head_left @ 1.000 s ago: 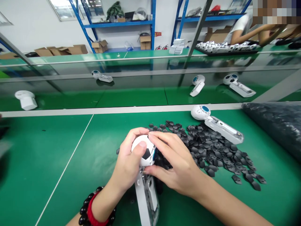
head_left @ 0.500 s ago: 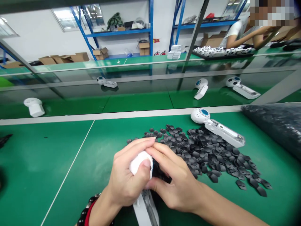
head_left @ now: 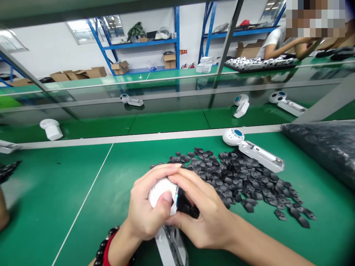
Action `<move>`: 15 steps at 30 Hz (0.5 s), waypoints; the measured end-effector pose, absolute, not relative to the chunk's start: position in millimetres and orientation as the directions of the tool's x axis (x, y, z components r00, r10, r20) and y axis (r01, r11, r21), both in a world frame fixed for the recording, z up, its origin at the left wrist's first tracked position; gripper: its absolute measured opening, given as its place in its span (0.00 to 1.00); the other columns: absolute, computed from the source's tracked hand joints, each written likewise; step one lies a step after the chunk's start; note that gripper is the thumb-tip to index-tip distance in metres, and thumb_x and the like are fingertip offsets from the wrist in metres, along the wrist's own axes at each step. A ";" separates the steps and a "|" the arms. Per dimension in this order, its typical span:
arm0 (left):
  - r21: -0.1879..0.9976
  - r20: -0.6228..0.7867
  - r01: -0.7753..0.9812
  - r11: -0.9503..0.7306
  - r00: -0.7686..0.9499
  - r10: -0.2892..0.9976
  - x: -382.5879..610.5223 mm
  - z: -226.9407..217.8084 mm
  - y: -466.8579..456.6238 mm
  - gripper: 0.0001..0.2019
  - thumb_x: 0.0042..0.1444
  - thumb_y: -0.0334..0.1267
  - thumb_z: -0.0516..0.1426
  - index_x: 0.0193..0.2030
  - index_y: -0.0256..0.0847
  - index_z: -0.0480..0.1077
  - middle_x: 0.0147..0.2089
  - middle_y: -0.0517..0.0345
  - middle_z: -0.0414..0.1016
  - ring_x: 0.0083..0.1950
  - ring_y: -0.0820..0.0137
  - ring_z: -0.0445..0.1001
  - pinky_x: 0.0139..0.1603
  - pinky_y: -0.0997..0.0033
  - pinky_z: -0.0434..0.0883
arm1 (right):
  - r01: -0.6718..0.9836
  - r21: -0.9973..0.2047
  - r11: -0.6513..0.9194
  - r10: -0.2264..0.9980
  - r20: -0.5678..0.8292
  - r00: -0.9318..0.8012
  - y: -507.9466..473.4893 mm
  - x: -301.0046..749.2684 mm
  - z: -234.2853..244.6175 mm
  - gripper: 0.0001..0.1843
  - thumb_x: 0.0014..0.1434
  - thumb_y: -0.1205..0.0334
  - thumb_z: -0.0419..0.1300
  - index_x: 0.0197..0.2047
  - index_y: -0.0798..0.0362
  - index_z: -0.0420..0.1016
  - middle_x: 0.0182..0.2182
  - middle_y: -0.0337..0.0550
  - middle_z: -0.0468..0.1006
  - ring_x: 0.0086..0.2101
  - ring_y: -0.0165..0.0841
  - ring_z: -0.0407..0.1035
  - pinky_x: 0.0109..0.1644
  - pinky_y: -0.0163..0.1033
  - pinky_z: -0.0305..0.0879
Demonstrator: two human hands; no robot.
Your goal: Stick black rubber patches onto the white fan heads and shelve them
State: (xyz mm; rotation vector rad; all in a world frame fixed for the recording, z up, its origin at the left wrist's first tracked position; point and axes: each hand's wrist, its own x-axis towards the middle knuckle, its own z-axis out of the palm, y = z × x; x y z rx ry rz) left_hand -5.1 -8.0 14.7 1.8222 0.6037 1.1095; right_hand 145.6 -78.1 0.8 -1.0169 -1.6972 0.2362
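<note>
A white round-headed device (head_left: 160,193) with a long body is between my hands, its body slanting down toward me. My left hand (head_left: 144,208) wraps its head from the left, thumb pressed on the near face. Against the head's right side, my right hand (head_left: 206,212) is curled, fingertips on top and thumb below. Something black shows in the hollow of my right hand, partly hidden by the fingers. Just beyond, a heap of small black plastic pieces (head_left: 235,177) is spread over the green table. A similar white device (head_left: 259,155) lies at the heap's far edge.
Several more white devices, such as this one (head_left: 51,129), rest on the green surface beyond the pale rail (head_left: 138,138). A black plastic bag (head_left: 327,147) lies at right. Part of another person's arm (head_left: 3,210) shows at left. Across the line, a person sits by a tray (head_left: 257,66).
The view has shifted slightly. The device's head has turned a little between my hands, showing more of its white face. More of the arm at the left edge is visible.
</note>
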 end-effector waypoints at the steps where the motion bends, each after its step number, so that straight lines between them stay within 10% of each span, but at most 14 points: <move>1: 0.885 0.436 -0.075 -0.460 0.484 0.759 -6.0 14.2 -8.8 0.14 0.62 0.42 0.60 0.54 0.53 0.78 0.53 0.58 0.83 0.54 0.62 0.79 0.58 0.66 0.74 | 0.511 -0.588 0.627 0.708 0.703 -0.060 -78.4 147.0 2.4 0.31 0.60 0.63 0.68 0.63 0.56 0.64 0.55 0.57 0.76 0.57 0.44 0.72 0.60 0.45 0.74; 15: 0.906 0.416 -0.189 -0.379 0.565 0.713 -0.9 10.8 -11.1 0.17 0.66 0.48 0.58 0.61 0.54 0.71 0.58 0.60 0.78 0.54 0.66 0.78 0.57 0.70 0.73 | 0.395 -0.793 0.464 0.769 0.582 0.265 -74.8 152.9 18.2 0.13 0.64 0.75 0.60 0.43 0.51 0.84 0.34 0.39 0.85 0.30 0.29 0.78 0.36 0.30 0.78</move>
